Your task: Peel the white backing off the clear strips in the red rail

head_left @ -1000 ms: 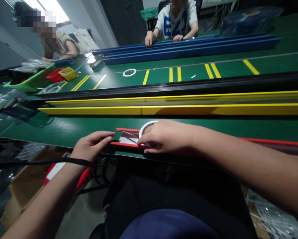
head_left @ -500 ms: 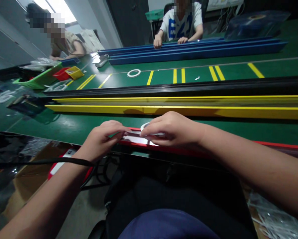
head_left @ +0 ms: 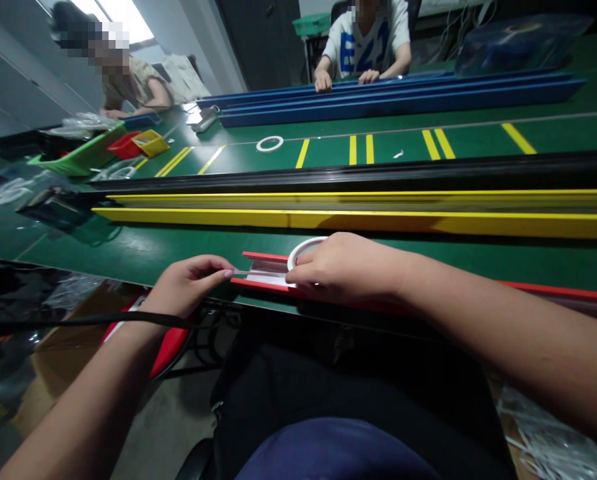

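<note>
Left hand (head_left: 191, 283) pinching a tape strip (head_left: 243, 272), right hand (head_left: 336, 267) gripping the white roll (head_left: 294, 251). Red channel (head_left: 263, 285) sits along the table (head_left: 198, 239)'s near edge.

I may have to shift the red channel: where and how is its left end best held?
Probably take the red channel by both side walls from above, thumb outside the near wall, fingers outside the far one. It is an open trough with raised parallel walls, and green table shows beyond. That grip avoids the thin strip the left hand pinches.
</note>
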